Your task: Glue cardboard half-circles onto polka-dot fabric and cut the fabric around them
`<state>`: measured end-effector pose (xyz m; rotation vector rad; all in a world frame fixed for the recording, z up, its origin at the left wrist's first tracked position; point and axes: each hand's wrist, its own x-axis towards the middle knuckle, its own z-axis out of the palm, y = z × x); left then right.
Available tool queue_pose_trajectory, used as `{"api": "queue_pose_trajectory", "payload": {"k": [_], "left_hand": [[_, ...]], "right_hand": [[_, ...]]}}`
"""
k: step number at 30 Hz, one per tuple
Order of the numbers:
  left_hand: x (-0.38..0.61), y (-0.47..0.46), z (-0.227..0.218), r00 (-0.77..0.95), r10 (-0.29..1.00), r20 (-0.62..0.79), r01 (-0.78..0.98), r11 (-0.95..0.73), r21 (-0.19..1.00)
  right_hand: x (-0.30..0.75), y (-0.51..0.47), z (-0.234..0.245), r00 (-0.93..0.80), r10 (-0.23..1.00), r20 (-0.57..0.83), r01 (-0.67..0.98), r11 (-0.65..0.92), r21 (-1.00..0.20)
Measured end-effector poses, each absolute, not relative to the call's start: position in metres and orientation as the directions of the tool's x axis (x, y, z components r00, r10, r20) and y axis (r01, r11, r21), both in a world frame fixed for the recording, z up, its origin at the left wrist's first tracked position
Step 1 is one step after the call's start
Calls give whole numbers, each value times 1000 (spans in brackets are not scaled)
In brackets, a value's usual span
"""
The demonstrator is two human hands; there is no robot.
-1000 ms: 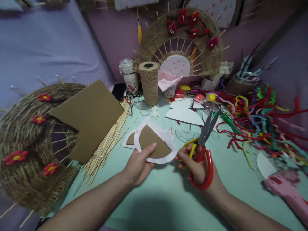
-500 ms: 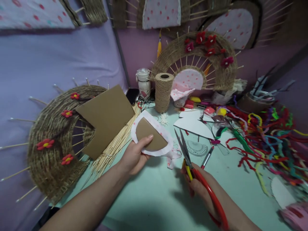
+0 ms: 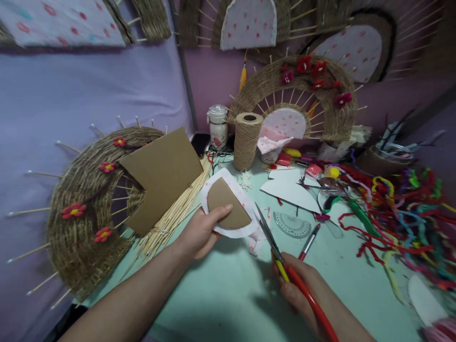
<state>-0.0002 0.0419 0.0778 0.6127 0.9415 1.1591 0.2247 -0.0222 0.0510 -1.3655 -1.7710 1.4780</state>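
My left hand [image 3: 204, 232] grips a half-round piece of brown cardboard [image 3: 223, 197] lying on a white fabric piece [image 3: 213, 181] with a few red dots. The thumb presses on the cardboard and the fingers are underneath. Fabric shows as a border all round the cardboard. My right hand [image 3: 302, 282] is closed round the red and yellow handles of a pair of scissors [image 3: 270, 233]. The blades point up and left, nearly together, beside the fabric's right edge. Under that edge a dotted fabric scrap [image 3: 255, 241] shows on the table.
Left are a twine-woven arch with red flowers [image 3: 89, 185], a cut cardboard sheet [image 3: 167, 175] and thin sticks [image 3: 174, 216]. Behind stand a twine spool [image 3: 246, 142] and a lidded jar [image 3: 218, 128]. Right lie a protractor [image 3: 292, 225], a pen [image 3: 309, 242] and colourful pipe cleaners [image 3: 402, 223].
The scissor blades have come closer together and nearer the fabric. My left hand has shifted slightly right with the cardboard and fabric, and the whole view has moved a little.
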Motion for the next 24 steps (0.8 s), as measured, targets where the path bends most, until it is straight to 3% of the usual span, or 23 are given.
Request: {"api": "queue_pose_trajectory", "payload": {"k": [24], "left_hand": [[-1, 44, 77, 123, 956, -267, -443, 293, 847]], "right_hand": [[222, -22, 53, -380, 888, -260, 430, -79, -899]]}}
